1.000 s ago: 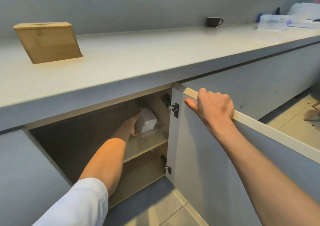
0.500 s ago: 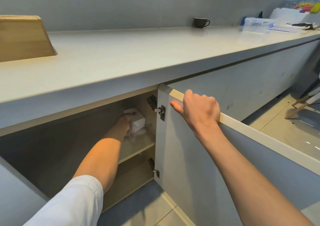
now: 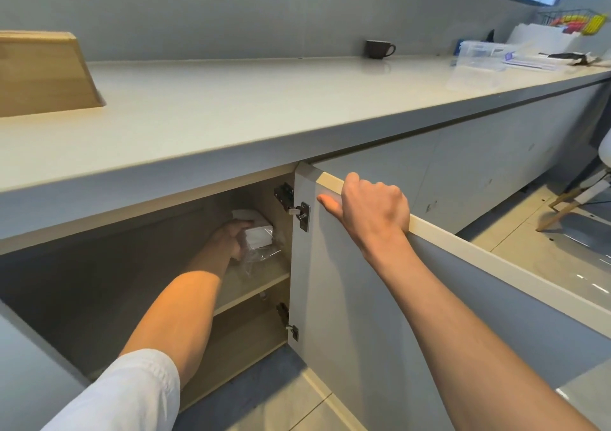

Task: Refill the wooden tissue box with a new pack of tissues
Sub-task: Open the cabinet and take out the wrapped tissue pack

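Reaching into the open cabinet, the left hand grips a white tissue pack in clear wrap on the upper shelf, near the hinges; any print on it is too small to read. The right hand curls over the top edge of the grey cabinet door. The wooden tissue box stands far left on the pale countertop, well apart from a dark cup by the grey wall. Clear plastic containers bear a blurred blue label; pale floor tiles lie below
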A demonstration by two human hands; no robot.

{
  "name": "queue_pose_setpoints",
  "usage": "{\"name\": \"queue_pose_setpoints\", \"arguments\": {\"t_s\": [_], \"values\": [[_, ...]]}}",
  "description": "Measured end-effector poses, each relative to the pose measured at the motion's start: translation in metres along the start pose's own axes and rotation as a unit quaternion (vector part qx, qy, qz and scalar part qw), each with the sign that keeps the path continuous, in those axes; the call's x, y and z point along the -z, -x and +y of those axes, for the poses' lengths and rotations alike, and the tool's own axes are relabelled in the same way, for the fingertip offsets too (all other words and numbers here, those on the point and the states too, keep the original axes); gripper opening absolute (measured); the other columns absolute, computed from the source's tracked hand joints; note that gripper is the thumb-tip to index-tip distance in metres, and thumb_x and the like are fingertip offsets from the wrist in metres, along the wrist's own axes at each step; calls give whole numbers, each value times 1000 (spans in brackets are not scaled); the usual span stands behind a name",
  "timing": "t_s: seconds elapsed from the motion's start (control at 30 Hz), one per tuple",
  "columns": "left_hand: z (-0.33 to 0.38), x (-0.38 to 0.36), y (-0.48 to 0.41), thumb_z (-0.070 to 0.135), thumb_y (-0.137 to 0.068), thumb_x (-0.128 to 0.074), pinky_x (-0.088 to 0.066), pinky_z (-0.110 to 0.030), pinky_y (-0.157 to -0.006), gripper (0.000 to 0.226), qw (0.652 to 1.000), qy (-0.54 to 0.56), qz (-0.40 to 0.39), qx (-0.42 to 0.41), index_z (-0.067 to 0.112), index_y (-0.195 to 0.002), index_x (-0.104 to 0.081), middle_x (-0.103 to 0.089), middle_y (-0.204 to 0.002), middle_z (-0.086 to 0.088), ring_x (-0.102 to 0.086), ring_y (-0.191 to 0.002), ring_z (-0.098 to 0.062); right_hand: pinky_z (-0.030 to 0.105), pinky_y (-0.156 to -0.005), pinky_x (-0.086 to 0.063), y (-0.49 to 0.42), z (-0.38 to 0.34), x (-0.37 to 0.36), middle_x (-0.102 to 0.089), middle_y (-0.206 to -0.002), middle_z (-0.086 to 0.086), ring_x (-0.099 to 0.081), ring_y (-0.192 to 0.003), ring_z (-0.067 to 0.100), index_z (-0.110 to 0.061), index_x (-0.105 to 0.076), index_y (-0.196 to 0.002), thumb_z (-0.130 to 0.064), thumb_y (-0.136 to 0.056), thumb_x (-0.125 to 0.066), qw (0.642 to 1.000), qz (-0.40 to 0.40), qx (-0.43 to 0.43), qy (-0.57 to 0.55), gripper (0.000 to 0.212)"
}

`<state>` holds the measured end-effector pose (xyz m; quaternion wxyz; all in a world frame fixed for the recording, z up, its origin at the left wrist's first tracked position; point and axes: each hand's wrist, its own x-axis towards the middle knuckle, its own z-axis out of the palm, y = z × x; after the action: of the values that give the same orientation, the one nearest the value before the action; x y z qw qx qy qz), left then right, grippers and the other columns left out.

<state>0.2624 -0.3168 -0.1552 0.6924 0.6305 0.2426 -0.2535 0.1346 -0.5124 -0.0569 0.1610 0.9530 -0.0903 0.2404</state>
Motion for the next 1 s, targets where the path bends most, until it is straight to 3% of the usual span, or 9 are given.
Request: {"name": "queue_pose_setpoints", "arguments": {"t_s": [0.03, 0.13, 0.33, 0.57, 0.67, 0.77, 0.87, 0.93, 1.0], "values": [[-1, 7, -2, 21, -87, -68, -47, -50, -87, 41, 1000, 3, -13, 2, 2, -121, -53, -57, -110, -22, -57, -92, -38, 24, -42, -15, 0, 0, 1, -44, -61, -1, -36, -45, 17, -14, -39, -83, -66, -95, -29, 1000, 1, 3, -1, 54], [-13, 27, 9, 20, -88, -67, -47, -47, -90, 31, 998, 45, -36, -18, 5, -113, -56, -60, -100, -20, -59, -91, -36, 27, -43, -15, 2, 0, 5, -47, -66, 0, -44, -56, 24, -13, -38, -82, -66, -95, -30, 1000, -7, 9, -9, 54], [-67, 58, 99, 14, -89, -65, -52, -46, -63, 22, 990, 119, -70, -41, 9, -110, -62, -72, -67, -15, -63, -79, -31, 27, -53, -28, 10, -5, 19, -69, -85, 5, -62, -69, 27, -14, -46, -85, -64, -95, -36, 999, -27, -9, -34, 52], [-121, 101, 236, 17, -89, -67, -52, -41, -68, 40, 991, 86, -93, -32, 6, -126, -57, -71, -107, -16, -69, -90, -30, 36, -79, -41, 40, 8, 59, -63, -118, 17, -59, -109, 37, -5, -54, -120, -33, -96, -47, 978, -174, -30, -106, 39], [-118, 112, 281, 23, -88, -67, -58, -34, -65, 41, 985, 84, -139, -57, 10, -126, -58, -70, -111, -12, -73, -84, -26, 34, -75, -40, 68, 32, 85, -57, -108, 12, -56, -99, 32, -8, -51, -122, -24, -91, -45, 952, -264, -27, -151, 35], [-108, 118, 323, 28, -85, -69, -59, -33, -59, 47, 977, 67, -179, -91, 15, -127, -55, -67, -110, -9, -72, -83, -22, 35, -78, -50, 91, 47, 106, -68, -99, 9, -66, -84, 26, -14, -56, -110, -29, -81, -46, 919, -352, 10, -175, 34], [-97, 121, 362, 29, -86, -66, -61, -32, -59, 35, 974, 35, -175, -138, 13, -116, -59, -72, -94, -10, -72, -75, -20, 35, -74, -50, 121, 46, 120, -65, -107, 14, -64, -81, 25, -8, -50, -120, -27, -85, -47, 888, -349, 20, -299, 39], [-89, 124, 384, 28, -87, -66, -61, -32, -60, 29, 973, 20, -153, -171, 15, -111, -60, -74, -85, -10, -72, -70, -20, 37, -82, -49, 151, 33, 126, -54, -127, 15, -61, -101, 25, -8, -36, -140, -20, -97, -44, 832, -321, 30, -451, 46], [-77, 130, 401, 29, -84, -69, -61, -35, -64, 34, 970, 15, -134, -202, 16, -114, -59, -75, -86, -10, -72, -72, -21, 43, -111, -34, 188, 11, 133, -29, -157, 5, -37, -139, 25, -19, -15, -155, -26, -101, -40, 753, -295, 55, -585, 60]]}}
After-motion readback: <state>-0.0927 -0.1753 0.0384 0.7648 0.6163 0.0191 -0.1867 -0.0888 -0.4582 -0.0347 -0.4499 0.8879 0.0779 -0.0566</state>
